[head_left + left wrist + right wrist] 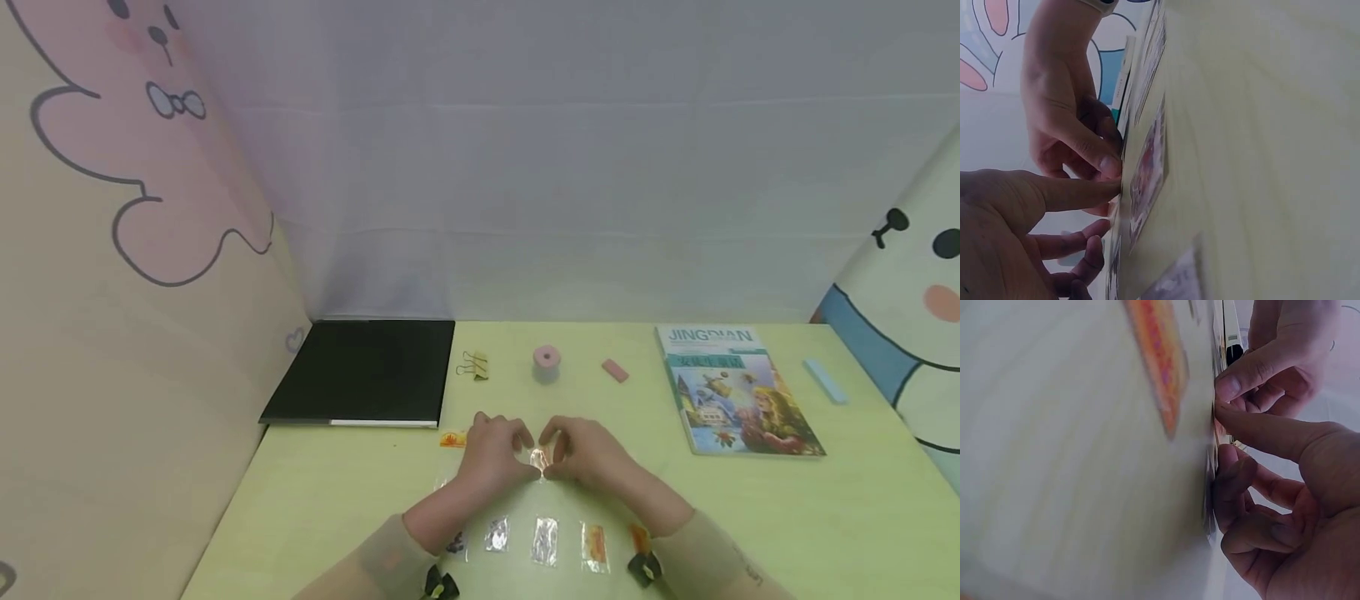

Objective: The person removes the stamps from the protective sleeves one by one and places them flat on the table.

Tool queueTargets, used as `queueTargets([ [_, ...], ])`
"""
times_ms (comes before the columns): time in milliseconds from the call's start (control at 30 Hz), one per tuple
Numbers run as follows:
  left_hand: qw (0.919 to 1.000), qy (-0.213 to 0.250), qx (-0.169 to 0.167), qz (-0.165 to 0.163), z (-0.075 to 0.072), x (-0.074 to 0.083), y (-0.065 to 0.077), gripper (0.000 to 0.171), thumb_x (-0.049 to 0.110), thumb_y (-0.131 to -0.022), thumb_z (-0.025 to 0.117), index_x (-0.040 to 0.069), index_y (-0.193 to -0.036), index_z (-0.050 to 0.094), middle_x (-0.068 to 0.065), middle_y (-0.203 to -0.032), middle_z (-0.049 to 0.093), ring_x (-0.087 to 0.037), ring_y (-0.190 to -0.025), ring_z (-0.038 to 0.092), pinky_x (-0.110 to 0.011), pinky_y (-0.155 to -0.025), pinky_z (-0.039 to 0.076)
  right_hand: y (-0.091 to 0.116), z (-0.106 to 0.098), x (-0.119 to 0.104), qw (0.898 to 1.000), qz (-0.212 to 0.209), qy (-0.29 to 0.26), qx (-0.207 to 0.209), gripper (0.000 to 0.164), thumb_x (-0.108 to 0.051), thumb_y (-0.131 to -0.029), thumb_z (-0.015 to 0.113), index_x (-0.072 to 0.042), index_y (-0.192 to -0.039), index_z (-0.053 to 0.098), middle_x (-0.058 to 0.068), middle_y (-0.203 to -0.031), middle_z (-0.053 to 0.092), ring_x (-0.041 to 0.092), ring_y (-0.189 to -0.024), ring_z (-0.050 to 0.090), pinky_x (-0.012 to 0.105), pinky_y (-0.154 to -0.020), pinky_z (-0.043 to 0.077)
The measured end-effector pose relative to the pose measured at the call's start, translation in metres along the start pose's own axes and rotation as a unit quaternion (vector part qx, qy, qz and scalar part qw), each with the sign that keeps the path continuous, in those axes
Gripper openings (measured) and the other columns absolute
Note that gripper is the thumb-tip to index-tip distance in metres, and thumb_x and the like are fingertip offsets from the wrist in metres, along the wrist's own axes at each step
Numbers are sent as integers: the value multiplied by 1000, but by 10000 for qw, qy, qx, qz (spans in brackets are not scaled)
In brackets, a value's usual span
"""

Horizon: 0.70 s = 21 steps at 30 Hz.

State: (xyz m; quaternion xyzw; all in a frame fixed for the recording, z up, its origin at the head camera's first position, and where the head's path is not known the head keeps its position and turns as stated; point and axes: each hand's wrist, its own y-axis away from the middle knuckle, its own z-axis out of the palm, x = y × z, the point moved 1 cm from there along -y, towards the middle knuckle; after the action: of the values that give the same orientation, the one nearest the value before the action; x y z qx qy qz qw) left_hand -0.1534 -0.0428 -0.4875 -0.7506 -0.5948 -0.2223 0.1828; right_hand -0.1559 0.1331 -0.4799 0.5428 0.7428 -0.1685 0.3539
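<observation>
Biggest worry imo is the forearms (435, 517). They reach in left of the magazine (738, 392), with a row of flat packets (546, 542) below and between them, nearer the person than the magazine. A sagging arm could drag one askew. The right sleeve (693, 554) looks like it overlaps an orange packet (640, 537), so I'd watch that one. Next up, the hands are crowded together, so one could knock the other. Smallest but fiddliest: the shiny packet (538, 460), left of the magazine and a bit nearer the person. Slick film like that could skid or cling to skin.

Pose-wise, the forearms angle inward. The left hand (491, 450) and right hand (588, 450) pretty much mirror each other, half-curled, thumb tips nearly together, index fingers arched on the far side. Neither pinch closes fully; they seem to have the packet by its edges, but can't tell how firmly.
</observation>
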Motion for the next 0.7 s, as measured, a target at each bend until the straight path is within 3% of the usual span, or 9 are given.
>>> queueTargets([
  [333,9999,120,-53,50,1,2,1,33,29,-58,86,23,-83,66,8,-79,56,-15,-86,41,-27,-71,38,-1,3,3,9996,-176,168,148,30,-18,-68,80,-19,-93,63,-4,-72,60,10,-64,52,28,-62,42],
  [533,9990,428,-89,-23,1,2,2,28,20,-62,83,24,-79,60,7,-75,54,-14,-82,40,-26,-66,36,-3,3,2,9992,-138,114,346,17,-20,-73,78,-26,-83,66,-9,-78,62,9,-67,54,28,-63,44],
  [700,9987,506,-24,65,1,2,3,22,14,-67,78,22,-76,60,8,-72,55,-13,-79,40,-25,-65,35,-3,1,1,9987,-372,-40,332,11,-20,-76,75,-25,-80,66,-11,-76,65,7,-64,57,25,-61,46],
])
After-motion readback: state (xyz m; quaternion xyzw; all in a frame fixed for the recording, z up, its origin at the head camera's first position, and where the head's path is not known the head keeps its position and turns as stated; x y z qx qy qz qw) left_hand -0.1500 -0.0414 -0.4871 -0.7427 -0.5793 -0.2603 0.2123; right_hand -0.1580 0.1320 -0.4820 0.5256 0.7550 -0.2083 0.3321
